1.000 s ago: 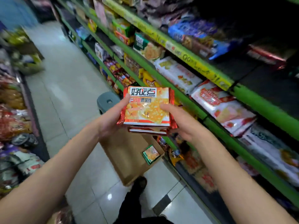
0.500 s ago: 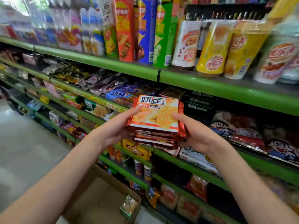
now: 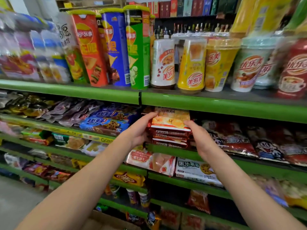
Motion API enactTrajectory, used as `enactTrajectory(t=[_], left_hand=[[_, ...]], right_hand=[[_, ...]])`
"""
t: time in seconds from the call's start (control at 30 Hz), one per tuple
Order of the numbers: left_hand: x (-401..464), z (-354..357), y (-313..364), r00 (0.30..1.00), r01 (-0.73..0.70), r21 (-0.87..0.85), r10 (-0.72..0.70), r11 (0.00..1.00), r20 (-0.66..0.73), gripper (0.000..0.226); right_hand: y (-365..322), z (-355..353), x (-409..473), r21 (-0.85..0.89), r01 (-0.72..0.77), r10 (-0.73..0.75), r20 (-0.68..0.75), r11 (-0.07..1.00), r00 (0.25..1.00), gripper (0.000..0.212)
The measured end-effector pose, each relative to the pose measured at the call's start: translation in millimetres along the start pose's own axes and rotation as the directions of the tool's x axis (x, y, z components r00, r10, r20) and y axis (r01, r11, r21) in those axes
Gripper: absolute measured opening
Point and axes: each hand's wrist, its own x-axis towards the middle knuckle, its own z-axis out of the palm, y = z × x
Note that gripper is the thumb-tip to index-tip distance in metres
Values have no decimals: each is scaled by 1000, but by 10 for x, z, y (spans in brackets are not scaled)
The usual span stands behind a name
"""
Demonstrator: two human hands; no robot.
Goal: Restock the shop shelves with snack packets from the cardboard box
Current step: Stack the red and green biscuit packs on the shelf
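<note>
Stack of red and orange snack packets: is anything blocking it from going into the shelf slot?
Nothing visible does. The stack of red and orange snack packets, held between the left hand and right hand, already sits partly under the green shelf edge. The gap behind looks dark and open, between blue cookie packs and red cartoon-face bags.

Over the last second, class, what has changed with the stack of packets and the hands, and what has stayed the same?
The stack of red snack packets went from above the cardboard box up and forward into the second shelf gap, its far end now under the green shelf edge. The view swung from the aisle floor to the shelves. Unchanged: left hand and right hand hold the stack's sides.
</note>
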Motion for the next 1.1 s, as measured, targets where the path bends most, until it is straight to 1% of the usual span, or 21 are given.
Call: enactTrajectory(t=[0.07,0.1,0.17,0.23,0.3,0.37,0.43,0.53,0.57,0.67,0.73,0.8,0.83,0.9,1.0,1.1], left_hand=[[166,17,-3,1000,3,35,-2,999,-29,34],[240,34,-5,999,-3,57,5,998,-41,36],[367,52,9,999,-17,69,19,997,-34,42],[463,48,39,999,-36,60,37,998,-11,44],[538,49,40,998,-65,26,64,998,23,37],[585,71,5,996,-75,-31,76,997,39,32],[620,101,-19,997,-69,-68,71,995,33,30],[658,141,-27,997,-62,-95,66,994,47,29],[664,159,-32,997,-61,-100,66,993,50,29],[679,216,-55,996,-57,-72,62,996,66,29],[671,239,-46,996,-50,-38,53,998,75,30],[652,234,-10,996,-52,27,50,998,73,38],[648,230,1,996,-62,65,57,996,73,45],[646,240,-1,994,-96,110,90,989,60,57],[560,305,3,985,-174,127,173,977,18,47],[444,285,15,974,-214,181,224,960,-40,43]], right_hand=[[44,32,111,12,-31,32,-89,999,996,50],[60,45,153,29,-52,55,-110,998,992,46],[62,73,240,63,-86,92,-118,994,989,47],[15,98,311,68,-93,102,-156,993,982,55],[-11,113,359,78,-98,111,-187,992,976,63],[-6,133,378,115,-97,118,-188,989,975,61],[-3,139,365,107,-86,107,-202,991,974,58],[4,117,370,91,-75,95,-237,993,967,75],[12,106,370,79,-80,97,-253,994,963,76],[3,88,330,-4,-95,90,-301,995,949,66],[-9,76,296,-80,-96,61,-361,992,931,71],[-18,60,252,-164,-103,28,-407,981,913,79],[-18,48,228,-201,-102,10,-415,974,910,81],[-21,30,189,-258,-66,-48,-413,964,910,80],[-55,65,107,-323,34,-171,-406,946,898,71],[-70,111,18,-388,84,-239,-371,918,897,74]])
